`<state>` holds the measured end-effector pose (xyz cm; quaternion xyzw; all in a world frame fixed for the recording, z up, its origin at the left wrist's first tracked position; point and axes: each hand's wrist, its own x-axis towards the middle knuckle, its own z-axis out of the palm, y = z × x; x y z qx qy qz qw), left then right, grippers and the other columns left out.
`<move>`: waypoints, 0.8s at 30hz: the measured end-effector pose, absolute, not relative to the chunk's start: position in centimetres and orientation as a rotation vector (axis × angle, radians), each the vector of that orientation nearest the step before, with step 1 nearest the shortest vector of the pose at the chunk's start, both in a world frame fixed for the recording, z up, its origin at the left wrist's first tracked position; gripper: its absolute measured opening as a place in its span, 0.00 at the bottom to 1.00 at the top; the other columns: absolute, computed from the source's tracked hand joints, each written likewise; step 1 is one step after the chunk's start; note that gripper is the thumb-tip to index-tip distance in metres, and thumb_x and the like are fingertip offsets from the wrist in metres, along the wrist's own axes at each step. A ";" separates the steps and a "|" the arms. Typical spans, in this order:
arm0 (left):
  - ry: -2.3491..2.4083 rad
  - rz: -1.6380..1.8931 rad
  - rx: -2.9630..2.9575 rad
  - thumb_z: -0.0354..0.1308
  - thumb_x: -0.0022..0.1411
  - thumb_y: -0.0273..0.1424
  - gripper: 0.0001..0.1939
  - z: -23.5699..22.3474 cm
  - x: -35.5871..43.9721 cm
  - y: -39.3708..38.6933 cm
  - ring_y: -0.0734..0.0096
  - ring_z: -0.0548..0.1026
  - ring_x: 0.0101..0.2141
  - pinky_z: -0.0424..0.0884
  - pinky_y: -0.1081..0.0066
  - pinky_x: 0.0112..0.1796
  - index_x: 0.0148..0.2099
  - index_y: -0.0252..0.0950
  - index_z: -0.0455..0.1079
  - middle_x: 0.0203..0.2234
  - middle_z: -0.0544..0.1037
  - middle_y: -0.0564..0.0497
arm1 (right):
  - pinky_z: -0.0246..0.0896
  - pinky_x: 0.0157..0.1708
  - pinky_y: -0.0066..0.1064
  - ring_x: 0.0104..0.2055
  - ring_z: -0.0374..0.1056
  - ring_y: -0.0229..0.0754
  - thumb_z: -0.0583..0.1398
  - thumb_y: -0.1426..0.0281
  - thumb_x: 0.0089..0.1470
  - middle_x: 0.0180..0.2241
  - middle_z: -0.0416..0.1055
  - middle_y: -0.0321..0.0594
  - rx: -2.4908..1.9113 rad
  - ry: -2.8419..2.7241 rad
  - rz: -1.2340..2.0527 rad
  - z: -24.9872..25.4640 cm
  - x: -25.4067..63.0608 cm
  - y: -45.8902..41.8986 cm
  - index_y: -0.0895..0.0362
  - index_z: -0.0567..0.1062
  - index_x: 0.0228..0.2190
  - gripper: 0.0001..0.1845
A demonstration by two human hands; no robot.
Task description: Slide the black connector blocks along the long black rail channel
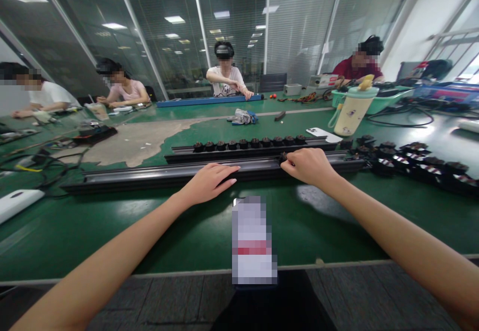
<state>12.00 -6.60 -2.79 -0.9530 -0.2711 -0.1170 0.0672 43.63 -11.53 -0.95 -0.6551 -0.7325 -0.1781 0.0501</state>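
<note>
My left hand (pixel 209 184) rests on the near edge of a long black channel rail (pixel 149 172), its fingers stretched out and holding nothing. Toward the rail's right end, my right hand (pixel 309 165) is closed, its fingertips pinching a small black part (pixel 282 158) at the channel. Most of that part is hidden behind the fingers. Just behind lies a second black rail (pixel 179 157), carrying a row of several round black parts (pixel 243 144). To the right, more black parts with shiny metal faces (pixel 419 156) sit in clusters.
A phone (pixel 252 241) lies at the table's front edge, and a white phone (pixel 324 134) lies behind the rails. Beyond stand a cream tumbler (pixel 354 111) and a green basket (pixel 392 100). Gloves (pixel 243 116) lie mid-table; cables (pixel 33 164) are at left. Several people sit around.
</note>
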 end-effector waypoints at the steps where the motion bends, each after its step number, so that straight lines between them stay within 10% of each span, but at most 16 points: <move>1: -0.818 -0.352 -2.873 0.40 0.78 0.44 0.27 -2.8 12.0 -6.6 0.60 0.74 0.57 0.65 0.58 0.59 0.68 0.35 0.62 0.58 0.76 0.43 | 0.38 0.29 0.33 0.37 0.73 0.46 0.49 0.64 0.61 0.33 0.77 0.45 -1.998 -2.232 -0.540 -0.9 43.6 -11.5 0.58 0.80 0.31 0.21; 24: -0.804 -0.351 -2.869 0.40 0.78 0.43 0.26 -2.8 12.1 -6.6 0.59 0.74 0.57 0.66 0.58 0.58 0.68 0.35 0.62 0.58 0.76 0.43 | 0.40 0.29 0.33 0.37 0.72 0.46 0.48 0.63 0.61 0.33 0.77 0.47 -2.045 -2.225 -0.526 -0.8 44.1 -11.4 0.58 0.81 0.32 0.23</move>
